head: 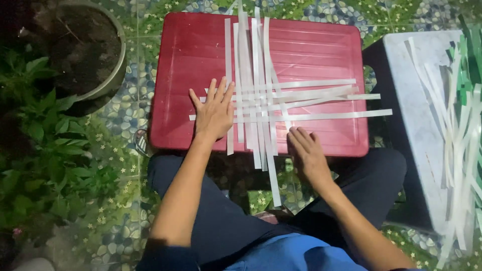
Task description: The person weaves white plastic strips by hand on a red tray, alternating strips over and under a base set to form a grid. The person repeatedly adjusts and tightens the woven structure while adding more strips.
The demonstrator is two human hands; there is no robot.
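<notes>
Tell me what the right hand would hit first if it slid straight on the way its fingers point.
The right hand points up and slightly left across the red lid. It would likely meet the lowest crosswise white strip first, then the woven crossing of strips.

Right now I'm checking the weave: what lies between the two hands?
In the head view, woven white strips on the red lid lie between the left hand and the right hand.

Matt white strips (261,95), glossy plastic lid (186,55)
</notes>
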